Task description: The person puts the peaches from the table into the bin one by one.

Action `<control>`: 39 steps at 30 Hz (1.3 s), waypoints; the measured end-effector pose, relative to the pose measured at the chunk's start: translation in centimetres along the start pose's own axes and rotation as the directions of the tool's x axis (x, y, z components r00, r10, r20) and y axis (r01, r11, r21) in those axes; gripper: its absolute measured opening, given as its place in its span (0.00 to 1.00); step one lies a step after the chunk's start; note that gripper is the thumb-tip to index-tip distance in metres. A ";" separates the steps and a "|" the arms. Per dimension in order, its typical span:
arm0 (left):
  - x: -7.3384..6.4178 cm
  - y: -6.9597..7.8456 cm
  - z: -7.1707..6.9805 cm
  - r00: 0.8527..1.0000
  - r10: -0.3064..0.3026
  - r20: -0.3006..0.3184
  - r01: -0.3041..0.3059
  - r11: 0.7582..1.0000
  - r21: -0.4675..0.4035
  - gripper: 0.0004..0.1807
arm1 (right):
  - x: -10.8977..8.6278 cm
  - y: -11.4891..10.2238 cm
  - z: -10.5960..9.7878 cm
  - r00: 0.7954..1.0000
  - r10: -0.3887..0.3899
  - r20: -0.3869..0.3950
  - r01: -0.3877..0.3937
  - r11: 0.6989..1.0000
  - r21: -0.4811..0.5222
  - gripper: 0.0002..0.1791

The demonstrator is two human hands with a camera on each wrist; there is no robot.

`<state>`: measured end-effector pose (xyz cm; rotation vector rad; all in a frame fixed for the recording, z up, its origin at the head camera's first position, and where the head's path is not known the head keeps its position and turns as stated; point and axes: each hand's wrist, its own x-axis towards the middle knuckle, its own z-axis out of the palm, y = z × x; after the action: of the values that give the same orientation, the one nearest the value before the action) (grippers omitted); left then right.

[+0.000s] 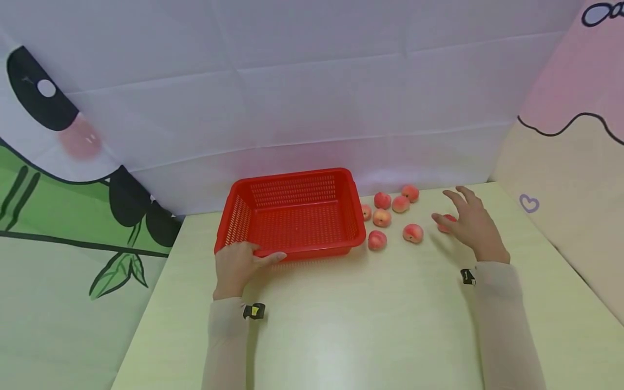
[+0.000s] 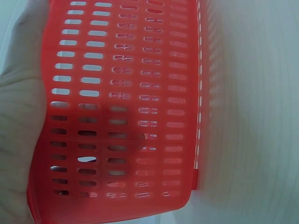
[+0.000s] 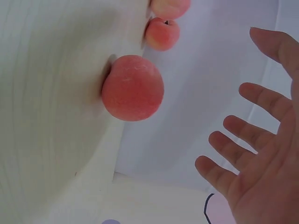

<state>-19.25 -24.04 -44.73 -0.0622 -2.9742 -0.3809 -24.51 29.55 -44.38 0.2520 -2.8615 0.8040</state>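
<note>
A red plastic basket [image 1: 312,252] with slotted walls stands on the table, its inside bare. My left hand [image 1: 238,268] grips its rim at the near left corner, thumb along the front edge and fingers over the side. The left wrist view shows the slotted wall [image 2: 117,205] close up, with finger shadows behind it. My right hand [image 1: 476,227] hovers by the rightmost peach [image 1: 446,223], fingers spread and holding nothing. In the right wrist view that peach [image 3: 133,88] sits on the table, apart from the fingertips of the hand [image 3: 261,163].
Several more peaches lie between the basket and my right hand, among them one peach [image 1: 413,233] nearest that hand and another peach [image 1: 377,240] close to the basket's right side. A white printed cloth [image 1: 312,108] hangs behind the pale table [image 1: 351,325].
</note>
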 end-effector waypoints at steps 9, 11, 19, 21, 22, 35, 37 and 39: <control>0.0 0.0 0.1 0.999 0.033 -0.020 -0.033 0.999 0.008 0.40 | 0.5 1.1 1.1 0.986 0.045 0.158 -0.046 0.999 0.007 0.38; 0.1 -0.1 0.0 0.999 0.034 -0.014 -0.034 0.999 0.008 0.40 | 0.6 1.4 1.4 0.981 0.050 0.189 -0.052 0.999 0.005 0.38; 0.1 -0.1 0.0 0.999 0.032 -0.007 -0.032 0.999 0.008 0.39 | 1.0 2.5 2.7 0.954 0.022 0.298 -0.026 1.000 0.009 0.34; 0.1 -0.1 0.1 0.999 0.033 -0.009 -0.033 0.999 0.008 0.39 | 0.9 2.6 2.9 0.953 0.006 0.304 -0.008 1.000 0.006 0.31; 0.1 -0.1 0.1 0.999 0.033 -0.009 -0.033 0.999 0.009 0.39 | 1.0 2.7 3.0 0.952 0.006 0.306 -0.008 1.000 0.006 0.30; 0.2 -0.2 0.1 0.999 0.028 -0.020 -0.028 1.000 0.007 0.40 | 0.8 3.2 3.1 0.949 0.012 0.316 -0.018 1.000 0.018 0.18; 0.2 -0.2 0.2 0.999 0.034 -0.021 -0.034 0.999 0.008 0.40 | 0.8 3.3 3.0 0.951 0.009 0.310 -0.012 1.000 0.009 0.16; 0.2 -0.2 0.2 0.999 0.041 -0.025 -0.041 0.999 0.012 0.39 | 0.9 3.3 2.9 0.950 0.018 0.311 -0.020 1.000 0.004 0.14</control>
<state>-19.49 -24.16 -44.91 -0.1166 -2.9451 -0.3574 -26.35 30.72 -48.36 0.3848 -3.1586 0.8459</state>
